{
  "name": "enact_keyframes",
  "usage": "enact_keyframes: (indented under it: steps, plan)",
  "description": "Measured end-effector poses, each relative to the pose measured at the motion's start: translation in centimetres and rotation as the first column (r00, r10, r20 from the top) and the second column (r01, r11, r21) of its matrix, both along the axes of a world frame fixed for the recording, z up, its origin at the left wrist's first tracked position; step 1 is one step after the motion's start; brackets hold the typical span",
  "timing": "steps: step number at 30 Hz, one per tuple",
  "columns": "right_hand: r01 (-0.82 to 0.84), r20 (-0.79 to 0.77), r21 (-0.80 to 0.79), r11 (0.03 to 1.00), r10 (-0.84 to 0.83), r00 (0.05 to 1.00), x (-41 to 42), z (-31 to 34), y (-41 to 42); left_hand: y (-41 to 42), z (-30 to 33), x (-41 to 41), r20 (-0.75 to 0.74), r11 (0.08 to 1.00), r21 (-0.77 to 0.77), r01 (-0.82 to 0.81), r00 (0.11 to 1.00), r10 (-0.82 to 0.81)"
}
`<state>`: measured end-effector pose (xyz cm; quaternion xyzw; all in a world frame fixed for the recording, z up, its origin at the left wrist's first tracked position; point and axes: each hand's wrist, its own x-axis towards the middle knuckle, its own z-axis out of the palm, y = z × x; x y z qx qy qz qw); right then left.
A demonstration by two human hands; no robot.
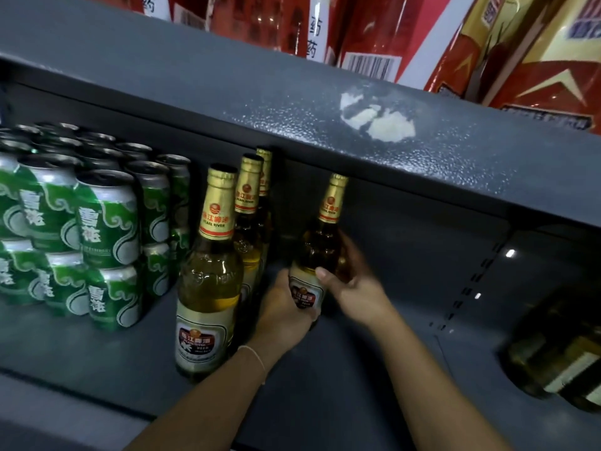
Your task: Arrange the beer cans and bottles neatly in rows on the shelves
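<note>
While both hands reach into the shelf (325, 369), left hand (286, 307) and right hand (351, 281) grip one bottle (320, 242).

I hold one gold-necked beer bottle (317, 252) upright, tilted slightly, right of three bottles in a row (224, 255); green cans (97, 229) stacked, seemingly two-high, at left.

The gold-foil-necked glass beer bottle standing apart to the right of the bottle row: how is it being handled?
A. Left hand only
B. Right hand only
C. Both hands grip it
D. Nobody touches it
C: the gold-foil-necked glass beer bottle has the left hand wrapped round its lower label and the right hand gripping its shoulder, thumb across the front.
</note>
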<state>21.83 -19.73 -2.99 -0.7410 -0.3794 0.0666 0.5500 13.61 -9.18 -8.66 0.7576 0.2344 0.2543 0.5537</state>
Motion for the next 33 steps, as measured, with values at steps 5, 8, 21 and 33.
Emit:
enact_keyframes:
  steps: [5,8,21,33]
  plan:
    - [0.122,-0.041,0.046,0.991,-0.12,0.992,-0.6,-2.0,0.6,0.1,-0.5,0.5,0.038,0.993,0.051,-0.11,0.993,0.108]
    - [0.129,-0.144,0.081,0.988,-0.117,0.983,-1.0,-3.2,1.1,0.4,-0.7,0.8,0.025,0.977,0.122,-0.173,0.985,0.171]
    - [0.15,-0.212,0.1,0.984,-0.127,0.969,-0.9,-4.3,2.9,1.4,-1.9,1.5,-0.04,0.98,0.149,-0.135,0.989,0.142]
    - [0.2,-0.222,0.06,0.978,-0.182,0.958,-0.9,-6.0,3.6,1.8,-2.2,1.7,-0.139,0.984,0.158,-0.078,0.985,0.1]
